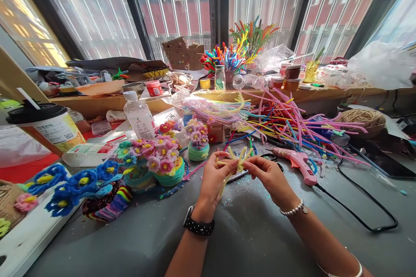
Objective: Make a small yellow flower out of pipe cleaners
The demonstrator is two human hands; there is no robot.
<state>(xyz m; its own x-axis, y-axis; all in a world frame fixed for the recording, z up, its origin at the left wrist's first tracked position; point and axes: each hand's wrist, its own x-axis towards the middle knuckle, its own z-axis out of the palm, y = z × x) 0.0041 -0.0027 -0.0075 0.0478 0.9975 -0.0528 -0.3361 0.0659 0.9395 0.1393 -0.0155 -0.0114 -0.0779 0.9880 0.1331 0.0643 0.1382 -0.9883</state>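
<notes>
Pale yellow pipe cleaners (241,163), bent and gathered at a centre with ends sticking up, are pinched between both hands above the grey table. My left hand (218,173) is closed on them, thumb over fingers, and a yellow strand hangs below its palm. From the other side my right hand (264,176) pinches the same bundle with thumb and fingertips. Scissors (280,166) lie behind, partly hidden by my hands. Just right of them rests a pink glue gun (297,164) with a black cord.
Pipe-cleaner flowers in pots (165,162) stand left of my hands, with blue flowers (82,184) nearer. Loose pink pipe cleaners (302,125) spread behind. A plastic bottle (138,114), a drink cup (48,125) and a twine ball (362,120) stand around. Glitter specks dot the table.
</notes>
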